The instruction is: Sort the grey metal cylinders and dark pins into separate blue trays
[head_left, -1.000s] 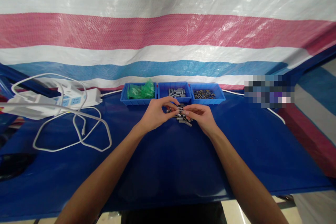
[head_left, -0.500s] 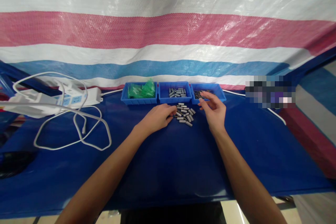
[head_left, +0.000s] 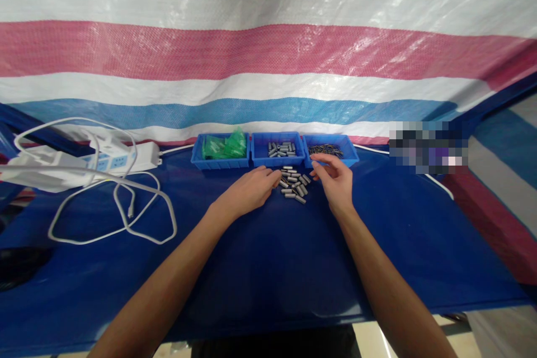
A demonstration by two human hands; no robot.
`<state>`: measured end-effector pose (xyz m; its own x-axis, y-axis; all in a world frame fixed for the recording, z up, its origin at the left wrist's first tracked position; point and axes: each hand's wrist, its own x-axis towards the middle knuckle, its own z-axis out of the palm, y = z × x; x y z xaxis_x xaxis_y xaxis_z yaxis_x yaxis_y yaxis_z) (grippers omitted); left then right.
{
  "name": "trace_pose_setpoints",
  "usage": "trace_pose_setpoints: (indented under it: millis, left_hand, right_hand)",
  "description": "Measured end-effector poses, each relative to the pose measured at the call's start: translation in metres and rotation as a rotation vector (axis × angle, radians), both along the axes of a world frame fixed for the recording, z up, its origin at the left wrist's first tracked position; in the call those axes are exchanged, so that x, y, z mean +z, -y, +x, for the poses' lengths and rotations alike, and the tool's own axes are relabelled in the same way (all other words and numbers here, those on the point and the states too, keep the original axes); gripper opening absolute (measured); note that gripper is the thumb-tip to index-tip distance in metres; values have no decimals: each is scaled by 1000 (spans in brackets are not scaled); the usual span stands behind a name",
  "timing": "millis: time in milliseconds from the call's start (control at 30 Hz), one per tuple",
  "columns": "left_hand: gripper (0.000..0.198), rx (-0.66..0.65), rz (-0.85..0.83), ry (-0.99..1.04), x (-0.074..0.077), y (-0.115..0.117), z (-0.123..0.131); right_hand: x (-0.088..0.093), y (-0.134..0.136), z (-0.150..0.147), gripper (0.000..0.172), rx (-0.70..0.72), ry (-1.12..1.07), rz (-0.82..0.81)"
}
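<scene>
Grey cylinders (head_left: 293, 185) heaped on surface (head_left: 285, 268). Left hand (head_left: 257, 187) curled beside them, right hand (head_left: 334, 178) narrow by pin tray (head_left: 327, 138); can't tell if holding. Step: apparently fingertip picking; next calls for fine pinch.

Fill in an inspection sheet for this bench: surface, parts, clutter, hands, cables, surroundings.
Surface: glossy dark blue tabletop.
Parts: loose metal cylinders lie between the hands; left bin holds green plastic, middle bin more cylinders, right bin thin pin-like pieces.
Clutter: white power strip at left; dark object at left edge, unidentifiable; pixelated area at right, contents hidden.
Hands: left hand beside the loose cylinders; right hand in front of the right bin, fingers curled; any grip unclear.
Cables: white cable looped at left.
Surroundings: striped sheet behind.
</scene>
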<state>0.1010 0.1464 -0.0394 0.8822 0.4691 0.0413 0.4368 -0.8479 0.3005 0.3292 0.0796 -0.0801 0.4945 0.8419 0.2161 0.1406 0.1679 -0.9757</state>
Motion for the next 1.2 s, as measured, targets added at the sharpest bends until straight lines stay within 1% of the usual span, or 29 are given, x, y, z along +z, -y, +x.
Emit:
trace_pose_setpoints:
  millis: [100,267,500,600,733,900,967,1033,1133,1200]
  left_hand:
    - [13,1,16,28,2,1,1]
    - [17,7,48,20,-2,2,3]
    - [18,11,21,5,-6,2,4]
    - [23,30,-9,75,-8,1,3]
    - [29,54,-96,277,-8,-1,3]
    - [21,126,-224,485,2,1,5]
    - [17,163,-288,547,6,2,5]
    - [15,204,-391,611,8,4,6]
    - [16,274,-563,702,10,6,8]
    - [19,319,-638,747,10,7,9]
  right_hand:
    - [0,0,0,26,11,-4,2]
    - [-1,0,-1,24,38,-20,4]
    - [1,0,-2,20,62,-73,12]
    - [2,0,-3,20,59,-72,18]
    - [1,0,-3,22,64,-64,0]
    - [4,2,-6,22,107,-80,-10]
    - [6,3,-8,22,158,-80,-25]
    - [9,4,-10,23,229,-83,-43]
    - [11,7,-11,26,345,-122,-64]
    - [11,8,-11,30,415,-164,-67]
